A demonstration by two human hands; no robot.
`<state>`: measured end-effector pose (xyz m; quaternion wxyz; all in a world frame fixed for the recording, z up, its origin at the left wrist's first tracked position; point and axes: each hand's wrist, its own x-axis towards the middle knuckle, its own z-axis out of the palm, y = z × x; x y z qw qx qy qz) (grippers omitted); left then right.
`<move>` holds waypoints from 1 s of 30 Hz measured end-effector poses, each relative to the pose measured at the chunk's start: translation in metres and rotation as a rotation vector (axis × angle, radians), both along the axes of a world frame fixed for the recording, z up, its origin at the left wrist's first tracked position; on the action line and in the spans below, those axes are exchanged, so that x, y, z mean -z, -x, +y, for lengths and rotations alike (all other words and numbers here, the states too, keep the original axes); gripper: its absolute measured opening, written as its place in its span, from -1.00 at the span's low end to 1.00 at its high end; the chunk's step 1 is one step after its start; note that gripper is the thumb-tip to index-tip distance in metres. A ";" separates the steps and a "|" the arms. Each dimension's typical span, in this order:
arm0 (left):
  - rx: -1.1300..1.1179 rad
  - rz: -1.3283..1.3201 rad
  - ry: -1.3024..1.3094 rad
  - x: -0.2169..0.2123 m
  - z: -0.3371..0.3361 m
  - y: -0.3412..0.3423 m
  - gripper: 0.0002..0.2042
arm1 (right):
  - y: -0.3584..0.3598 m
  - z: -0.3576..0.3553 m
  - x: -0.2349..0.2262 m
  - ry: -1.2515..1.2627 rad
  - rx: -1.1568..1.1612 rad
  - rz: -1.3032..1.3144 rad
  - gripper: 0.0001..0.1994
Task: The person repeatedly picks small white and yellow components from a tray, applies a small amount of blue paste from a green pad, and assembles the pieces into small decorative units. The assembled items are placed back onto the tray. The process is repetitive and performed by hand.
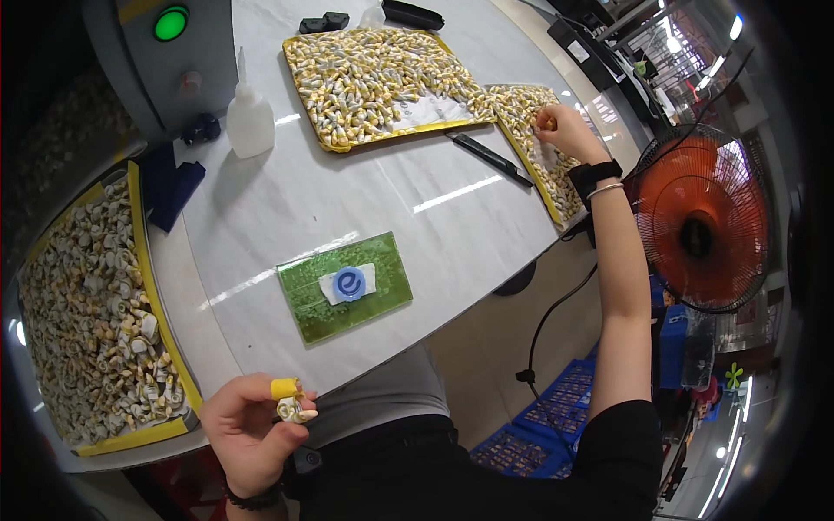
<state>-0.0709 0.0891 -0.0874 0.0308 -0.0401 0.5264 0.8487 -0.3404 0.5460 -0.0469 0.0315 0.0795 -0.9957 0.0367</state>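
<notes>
My left hand (252,427), low in the picture, pinches a small white-and-yellow shell-like piece (294,410) between thumb and index finger. Yellow tape (284,388) wraps that index finger. Out to the far right, my right hand (569,132) is closed over a yellow-edged tray (543,193) of small, elongated yellow-and-white pieces. Its fingertips are curled together, and what they hold is too small to name. Between the hands lies a green rectangular mat (313,323) with a white patch and a round blue piece (349,284) at its middle.
A second tray of elongated pieces (347,146) stands at the back. Rounder, curled pieces fill a left tray (165,347). A white dropper bottle (250,126) stands beside a grey machine with a green light (171,23). A black cutter (489,160) lies mid-table; an orange fan (695,195) is at right.
</notes>
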 end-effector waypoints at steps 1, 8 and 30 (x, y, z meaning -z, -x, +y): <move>0.001 0.000 -0.003 0.000 0.000 0.000 -0.67 | 0.002 0.004 0.004 0.018 -0.016 0.017 -0.88; 0.032 0.021 -0.047 0.000 -0.001 0.000 -0.68 | -0.016 -0.008 -0.018 0.175 0.051 0.057 -0.90; 0.076 0.064 -0.073 0.002 -0.006 0.003 -0.71 | -0.134 -0.242 -0.006 0.336 -0.949 -0.027 -0.85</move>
